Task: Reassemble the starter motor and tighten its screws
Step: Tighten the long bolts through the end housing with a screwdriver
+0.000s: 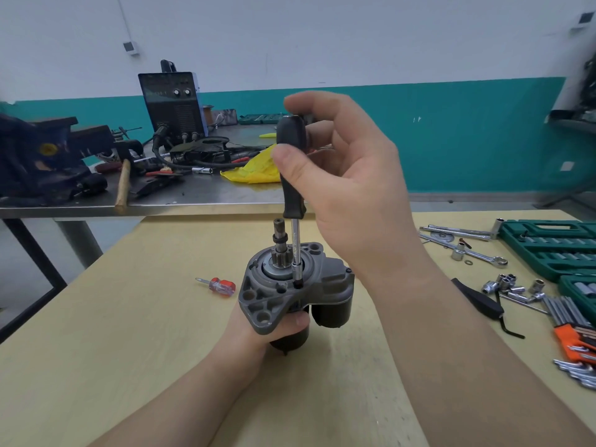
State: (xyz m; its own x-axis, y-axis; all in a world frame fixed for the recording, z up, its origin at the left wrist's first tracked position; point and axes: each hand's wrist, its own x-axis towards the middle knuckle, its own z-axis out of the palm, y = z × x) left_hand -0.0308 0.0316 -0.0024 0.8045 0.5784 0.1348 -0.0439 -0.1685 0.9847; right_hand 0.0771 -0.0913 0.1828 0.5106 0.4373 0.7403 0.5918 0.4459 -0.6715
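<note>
The right hand (338,175) pinched the black handle of a nut driver (292,169) between thumb and curled fingers, holding it upright. Its chrome shaft ran straight down, and the socket tip sat in a recess on the grey front housing of the starter motor (290,285), just beside the pinion gear and shaft that stuck up from the middle of the housing. The screw itself was hidden under the tip.

The left hand (274,330) gripped the motor from below, fingers wrapped round its dark cylindrical body, keeping the unit standing on end on the pale wooden table (129,333). The black solenoid cylinder hung beside the body on the right.

To the left of the motor, apart from it, lay a small screwdriver (216,284) with a red and clear handle. Along the table's right edge were loose sockets (509,285), a combination wrench (467,251), a set of hex keys in an orange holder (574,330) and a green socket case (554,246).

Behind the table stood a steel workbench (200,195) carrying a dark blue vise (42,156), a wooden-handled hammer (123,183), a black welding machine (172,104) with cables, and a crumpled yellow bag (254,171).
</note>
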